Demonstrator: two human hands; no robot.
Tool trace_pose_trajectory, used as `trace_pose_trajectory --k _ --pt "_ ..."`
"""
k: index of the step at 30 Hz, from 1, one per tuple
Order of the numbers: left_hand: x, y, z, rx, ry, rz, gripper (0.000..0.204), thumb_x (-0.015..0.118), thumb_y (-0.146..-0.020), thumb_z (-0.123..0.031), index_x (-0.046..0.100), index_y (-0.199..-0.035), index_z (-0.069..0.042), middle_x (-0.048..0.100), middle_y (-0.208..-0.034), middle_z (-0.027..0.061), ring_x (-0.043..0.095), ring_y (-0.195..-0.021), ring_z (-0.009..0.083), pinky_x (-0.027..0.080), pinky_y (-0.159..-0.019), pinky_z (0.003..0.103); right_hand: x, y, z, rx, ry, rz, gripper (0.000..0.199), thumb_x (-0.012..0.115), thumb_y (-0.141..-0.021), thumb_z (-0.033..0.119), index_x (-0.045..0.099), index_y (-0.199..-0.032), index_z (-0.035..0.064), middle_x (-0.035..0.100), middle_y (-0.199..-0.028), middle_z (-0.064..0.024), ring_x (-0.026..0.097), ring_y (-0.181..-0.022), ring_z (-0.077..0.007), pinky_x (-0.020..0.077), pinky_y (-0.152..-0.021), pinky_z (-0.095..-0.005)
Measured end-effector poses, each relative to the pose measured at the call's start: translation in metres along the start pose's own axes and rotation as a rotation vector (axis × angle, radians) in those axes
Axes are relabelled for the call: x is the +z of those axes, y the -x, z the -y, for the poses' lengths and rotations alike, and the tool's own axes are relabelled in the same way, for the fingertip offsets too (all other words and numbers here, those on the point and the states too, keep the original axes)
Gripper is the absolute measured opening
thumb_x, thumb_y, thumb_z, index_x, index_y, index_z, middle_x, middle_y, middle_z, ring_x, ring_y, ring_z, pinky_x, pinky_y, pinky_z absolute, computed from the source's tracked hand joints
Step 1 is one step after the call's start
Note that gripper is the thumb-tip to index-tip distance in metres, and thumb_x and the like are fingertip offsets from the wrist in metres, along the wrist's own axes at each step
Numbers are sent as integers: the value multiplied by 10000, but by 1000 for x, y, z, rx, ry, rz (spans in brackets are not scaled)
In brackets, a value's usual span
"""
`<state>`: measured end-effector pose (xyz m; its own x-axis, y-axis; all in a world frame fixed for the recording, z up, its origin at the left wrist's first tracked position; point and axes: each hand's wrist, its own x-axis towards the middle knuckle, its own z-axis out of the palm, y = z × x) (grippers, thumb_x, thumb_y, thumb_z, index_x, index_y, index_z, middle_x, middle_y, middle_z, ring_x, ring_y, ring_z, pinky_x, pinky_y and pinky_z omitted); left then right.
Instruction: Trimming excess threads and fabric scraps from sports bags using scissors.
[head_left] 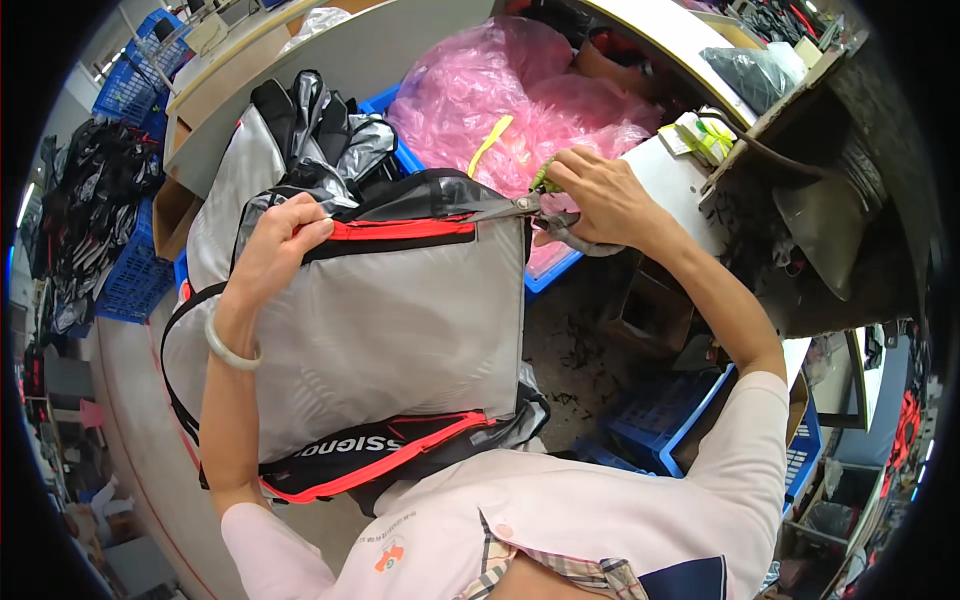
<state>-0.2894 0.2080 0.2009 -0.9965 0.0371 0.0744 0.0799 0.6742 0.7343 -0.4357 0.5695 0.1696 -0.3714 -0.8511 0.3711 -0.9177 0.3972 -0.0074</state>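
Observation:
A large grey fabric bag piece with black edging is spread in front of me, partly against my body. Along its far edge runs a red zipper strip, and a second red zipper strip slants along the near edge. My left hand is closed, pinching the far edge at the left end of the red strip. In my right hand I hold scissors, fingers wrapped round the handles. Their blades point left and lie at the right end of the far zipper; whether they are parted is hard to see.
Behind the bag piece, pink plastic film fills a blue crate. Another blue crate stands at the lower right. A wooden-edged bench juts in at right. Black straps and cloth heap over blue baskets at left.

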Motion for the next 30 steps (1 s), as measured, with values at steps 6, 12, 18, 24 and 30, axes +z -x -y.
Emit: trace_pose_trajectory --k 6,12,18,24,30 --pt "-3 -5 8 -18 37 41 232 585 -868 -88 520 -714 74 427 -719 29 398 -650 114 321 -593 278 16 -5 -9 -68 -96 69 524 778 -656 427 515 -889 38 538 -798 -95 593 -796 -299 446 -626 -413" --pt "-2 -9 12 -42 54 65 249 591 -862 -98 510 -697 70 404 -694 21 375 -628 107 301 -569 284 24 -13 -5 -48 -111 -14 569 765 -665 515 504 -814 32 554 -761 -105 605 -758 -308 445 -586 -418" --pt "-3 -10 19 -35 65 67 259 581 -864 -101 500 -683 65 395 -691 19 367 -621 111 297 -565 286 25 -24 0 -42 -181 120 487 752 -676 416 477 -785 28 519 -726 -120 577 -731 -327 426 -597 -423" --pt "-3 -10 20 -13 82 109 264 575 -871 -121 506 -691 59 412 -702 25 371 -626 115 306 -574 293 29 -22 0 -25 -305 240 428 732 -702 327 443 -757 16 480 -681 -146 538 -661 -366 401 -593 -440" --pt "-3 -10 25 -54 113 83 278 588 -866 -138 514 -690 64 433 -700 29 386 -637 115 319 -577 293 30 -25 1 1 -268 290 479 737 -731 390 436 -747 18 484 -663 -156 543 -661 -386 402 -577 -444"
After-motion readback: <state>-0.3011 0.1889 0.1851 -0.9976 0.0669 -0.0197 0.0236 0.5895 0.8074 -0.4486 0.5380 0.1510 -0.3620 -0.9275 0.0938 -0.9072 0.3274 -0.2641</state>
